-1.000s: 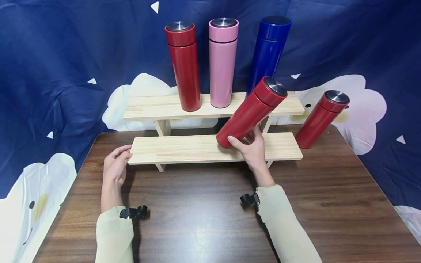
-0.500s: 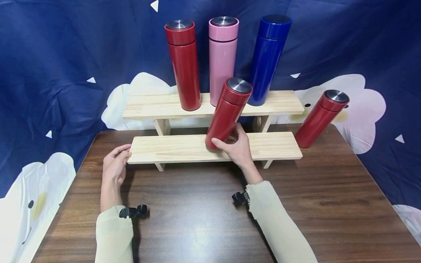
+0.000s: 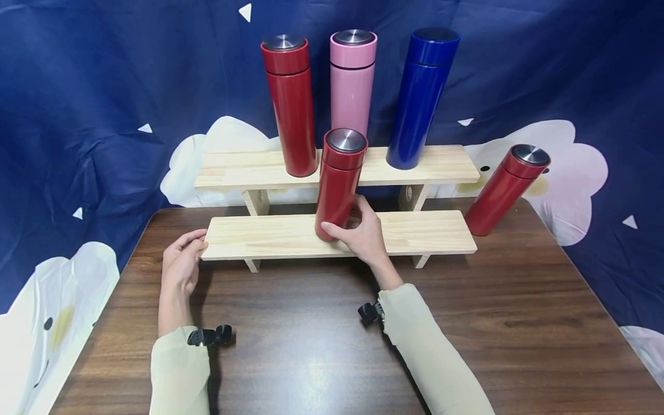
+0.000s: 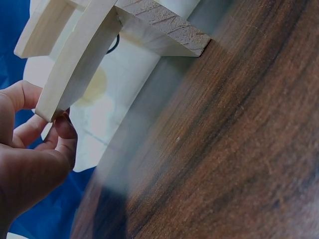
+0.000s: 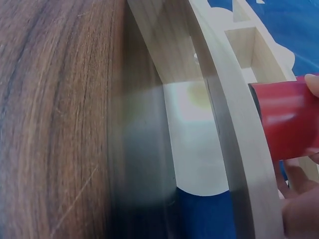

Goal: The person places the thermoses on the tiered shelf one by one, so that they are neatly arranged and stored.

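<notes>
My right hand point(image 3: 367, 237) grips a red thermos bottle point(image 3: 338, 187) low on its body, thumb in front and fingers behind. The bottle stands nearly upright at the middle of the lower board of a wooden two-step shelf point(image 3: 259, 237), its base right at the board in the right wrist view. It overlaps the lower part of a pink thermos point(image 3: 351, 95) behind it. At the shelf's left end, my left hand point(image 3: 181, 262) pinches the lower board's corner; the left wrist view shows fingers point(image 4: 66, 134) curled under the board end.
On the upper board stand another red thermos point(image 3: 291, 109), the pink one and a blue thermos point(image 3: 422, 101). A further red thermos point(image 3: 505, 193) is on the brown table point(image 3: 311, 334), right of the shelf. A dark blue patterned cloth point(image 3: 129, 86) hangs behind.
My right hand has carried the red thermos leftward along the lower board and tipped it from a strong rightward lean to nearly upright. The left hand has stayed at the board's end.
</notes>
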Tool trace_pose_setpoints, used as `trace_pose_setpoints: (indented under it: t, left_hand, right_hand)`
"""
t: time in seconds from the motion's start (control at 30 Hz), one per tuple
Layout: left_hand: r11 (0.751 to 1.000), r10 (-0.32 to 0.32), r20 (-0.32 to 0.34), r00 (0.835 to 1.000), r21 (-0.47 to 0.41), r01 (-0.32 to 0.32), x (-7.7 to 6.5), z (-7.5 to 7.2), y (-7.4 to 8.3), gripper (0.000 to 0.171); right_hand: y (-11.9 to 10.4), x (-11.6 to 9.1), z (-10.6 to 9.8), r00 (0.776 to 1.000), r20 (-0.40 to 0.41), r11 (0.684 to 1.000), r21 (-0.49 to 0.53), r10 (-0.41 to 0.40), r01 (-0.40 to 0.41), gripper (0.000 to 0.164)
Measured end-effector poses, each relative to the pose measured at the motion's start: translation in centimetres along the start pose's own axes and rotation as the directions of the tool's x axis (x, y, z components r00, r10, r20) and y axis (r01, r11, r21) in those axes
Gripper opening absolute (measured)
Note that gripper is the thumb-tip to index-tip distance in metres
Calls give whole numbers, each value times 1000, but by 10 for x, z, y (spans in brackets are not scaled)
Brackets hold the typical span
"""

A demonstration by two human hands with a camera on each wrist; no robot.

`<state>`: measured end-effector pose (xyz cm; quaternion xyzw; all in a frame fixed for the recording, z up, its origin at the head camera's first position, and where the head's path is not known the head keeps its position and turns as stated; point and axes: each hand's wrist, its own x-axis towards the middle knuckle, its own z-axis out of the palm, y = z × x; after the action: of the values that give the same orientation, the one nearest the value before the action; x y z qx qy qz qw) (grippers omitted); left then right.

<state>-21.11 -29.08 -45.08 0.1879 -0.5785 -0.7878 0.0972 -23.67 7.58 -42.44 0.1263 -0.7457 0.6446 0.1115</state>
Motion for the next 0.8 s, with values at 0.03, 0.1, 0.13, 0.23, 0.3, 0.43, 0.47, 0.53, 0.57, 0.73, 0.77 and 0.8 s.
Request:
trace_pose_setpoints:
  t: [0.03,0.1,0.13,0.23,0.3,0.43,0.47,0.53,0.57,0.73,0.77,0.8]
  left_hand:
    - [1000,0,0,1000,3,0,0,0,0,31]
    - [1000,-2,-1,1000,8,2,0,0,0,31]
    - [1000,-3,-4,1000,9,3,0,0,-1,31]
    - [1000,-1,-7,1000,5,1,0,0,-2,32]
    - [1000,2,-9,1000,4,-2,0,0,-2,33]
    - [1000,5,-10,1000,8,-5,0,0,-3,33]
    - [1000,4,-10,1000,10,-4,0,0,-3,32]
    - [1000,1,-9,1000,10,0,0,1,-2,31]
    - [1000,2,-9,1000,10,-1,0,1,-2,31]
    - [1000,5,-12,1000,0,-5,0,1,0,30]
    - [1000,4,-11,1000,-1,-4,0,2,0,30]
    - [1000,1,-10,1000,-2,-1,0,2,0,30]
  right_hand:
    - [0,0,1,1000,4,1000,-3,-1,1,66]
    - [0,1,2,1000,11,1000,-9,-2,2,66]
    - [-1,1,3,1000,15,1000,-12,-1,1,67]
    - [-2,3,5,1000,24,1000,-18,7,-7,68]
    - [-2,4,6,1000,29,1000,-16,10,-10,69]
    - [-3,4,9,999,37,1000,-20,15,-14,71]
    - [-2,4,9,999,38,1000,-24,17,-16,70]
    - [-2,5,9,999,41,999,-33,22,-21,69]
    - [-2,5,10,999,43,999,-34,23,-22,68]
    - [-4,9,12,999,48,999,-37,16,-15,64]
    - [-3,9,12,999,50,999,-37,15,-13,64]
    - [-3,9,13,999,49,999,-38,16,-14,65]
